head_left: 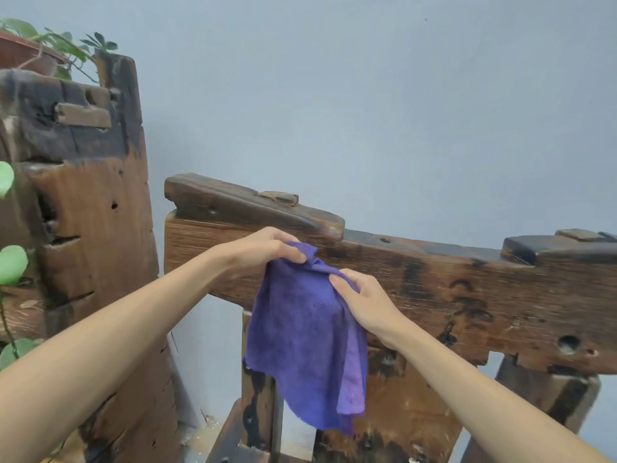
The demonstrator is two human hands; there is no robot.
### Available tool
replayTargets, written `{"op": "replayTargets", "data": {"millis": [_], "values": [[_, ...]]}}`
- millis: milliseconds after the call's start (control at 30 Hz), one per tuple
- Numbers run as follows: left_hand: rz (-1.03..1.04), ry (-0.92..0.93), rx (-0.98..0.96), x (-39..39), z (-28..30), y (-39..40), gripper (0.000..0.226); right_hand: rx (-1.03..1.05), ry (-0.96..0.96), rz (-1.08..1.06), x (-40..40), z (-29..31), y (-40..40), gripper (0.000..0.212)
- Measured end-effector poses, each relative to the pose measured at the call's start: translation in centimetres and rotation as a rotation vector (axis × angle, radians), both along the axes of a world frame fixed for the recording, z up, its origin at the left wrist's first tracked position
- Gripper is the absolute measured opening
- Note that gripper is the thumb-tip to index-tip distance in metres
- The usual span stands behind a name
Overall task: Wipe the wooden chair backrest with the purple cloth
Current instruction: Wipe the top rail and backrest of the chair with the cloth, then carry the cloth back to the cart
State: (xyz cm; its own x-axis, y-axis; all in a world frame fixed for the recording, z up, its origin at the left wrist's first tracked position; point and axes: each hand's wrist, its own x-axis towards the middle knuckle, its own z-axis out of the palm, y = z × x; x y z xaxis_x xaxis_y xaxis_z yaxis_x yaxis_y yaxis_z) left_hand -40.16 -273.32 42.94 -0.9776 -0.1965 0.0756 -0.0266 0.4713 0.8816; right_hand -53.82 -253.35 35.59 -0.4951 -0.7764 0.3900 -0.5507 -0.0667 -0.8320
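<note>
Purple cloth (305, 342) is draped, creased, hanging down in front of wooden chair backrest (434, 289). Backrest is a dark, weathered, horizontal plank, pitted with holes.

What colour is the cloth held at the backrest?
Purple cloth, lighter on its folded right edge; head view.

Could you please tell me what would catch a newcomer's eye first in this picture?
The purple cloth stands out at centre, hanging down in front of the dark, weathered wooden chair backrest, pinched at its top by the left hand and the right hand. At far left, green leaves and a potted plant frame another rough wooden piece against the plain grey-blue wall.
</note>
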Motion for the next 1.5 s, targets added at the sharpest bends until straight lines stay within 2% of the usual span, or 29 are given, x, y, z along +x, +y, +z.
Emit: {"op": "replayTargets", "data": {"millis": [100, 167, 200, 400, 533, 700, 933, 1000, 1100, 1233, 1367, 1500], "values": [[0.057, 0.158, 0.051, -0.7, -0.1, 0.6, 0.029, 0.047, 0.030, 0.049, -0.4, 0.2, 1.0, 0.022], [0.063, 0.261, 0.134, -1.0, 0.3, 1.0, 0.018, 0.099, -0.044, 0.133, -1.0, 0.3, 2.1, 0.011], [0.067, 0.299, 0.147, -1.1, 0.6, 1.1, 0.013, 0.133, -0.064, 0.159, -1.5, 0.3, 2.6, 0.014], [0.177, 0.393, 0.117, -1.6, 1.6, 0.9, 0.008, 0.440, 0.195, 0.172, -4.4, 0.0, 5.6, 0.021], [0.287, 0.464, 0.150, -1.4, 1.5, -0.2, 0.016, 0.564, 0.117, 0.095, -6.7, -0.6, 7.5, 0.010], [0.311, 0.451, 0.163, -0.4, -0.2, -2.1, 0.021, 0.329, 0.003, -0.036, -8.7, -0.9, 8.9, 0.016], [0.384, 0.406, 0.183, -0.5, -3.0, -3.7, 0.021, -0.011, -0.033, -0.259, -9.5, 0.8, 9.9, 0.022], [0.381, 0.415, 0.197, -0.9, -3.6, -3.8, 0.021, -0.065, 0.028, -0.358, -9.7, 1.2, 10.3, 0.020], [0.368, 0.441, 0.233, -1.7, -4.5, -3.4, 0.022, -0.101, 0.174, -0.530, -10.0, 1.6, 11.5, 0.013], [0.389, 0.484, 0.263, -3.0, -5.6, -2.8, 0.021, -0.090, 0.184, -0.700, -10.0, 1.6, 13.3, 0.012], [0.382, 0.462, 0.299, -4.7, -7.0, -1.9, 0.027, -0.090, 0.143, -0.738, -9.8, 0.8, 15.7, 0.014], [0.347, 0.398, 0.322, -5.9, -8.3, -0.3, 0.031, -0.099, 0.135, -0.731, -9.0, 0.1, 18.2, 0.006]]}}
